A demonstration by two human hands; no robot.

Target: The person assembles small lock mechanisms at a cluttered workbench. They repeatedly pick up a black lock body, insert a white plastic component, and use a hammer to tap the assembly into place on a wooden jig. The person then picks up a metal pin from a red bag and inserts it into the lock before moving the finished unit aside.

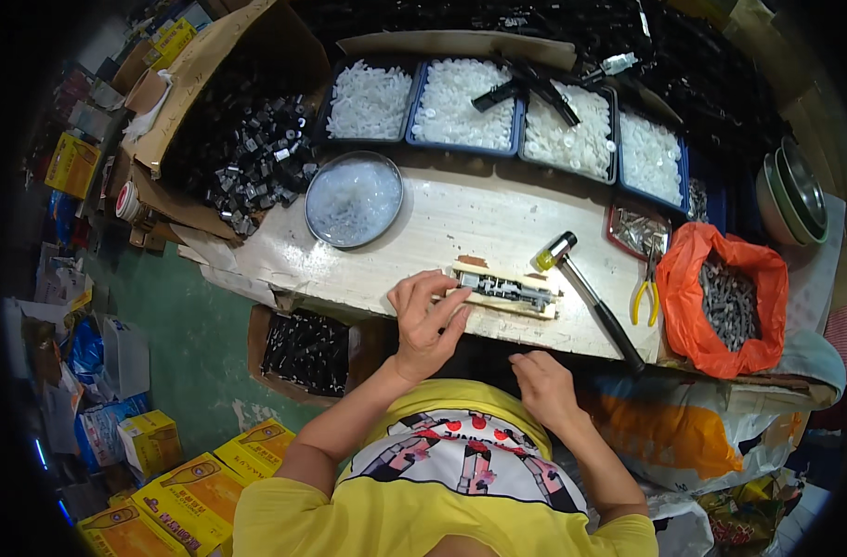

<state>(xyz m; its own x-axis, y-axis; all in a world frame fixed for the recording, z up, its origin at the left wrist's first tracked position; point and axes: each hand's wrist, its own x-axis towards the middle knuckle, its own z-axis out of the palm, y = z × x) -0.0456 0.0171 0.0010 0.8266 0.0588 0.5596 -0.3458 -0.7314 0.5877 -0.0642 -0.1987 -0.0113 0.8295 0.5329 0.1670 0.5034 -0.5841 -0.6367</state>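
Observation:
On the white worktable, near its front edge, lies a cream block-shaped holder (512,307) with a long black-and-grey mechanism (507,288) set in it. My left hand (428,320) reaches in from the left, with its thumb and fingertips closed at the mechanism's left end. In front of the table edge, close to my body, my right hand (544,385) has its fingers curled together; what they hold, if anything, is hidden. A hammer (595,302) with a yellow-and-black head and a dark grip lies right of the holder. Beyond it are yellow-handled pliers (645,295).
White plastic pieces fill several trays (407,137) at the back. A round dish (310,209) of clear parts stands left of centre, beside piled black parts (266,158). An orange bag (676,278) holds grey parts at right. Below the table sits a carton (256,339) of black pieces.

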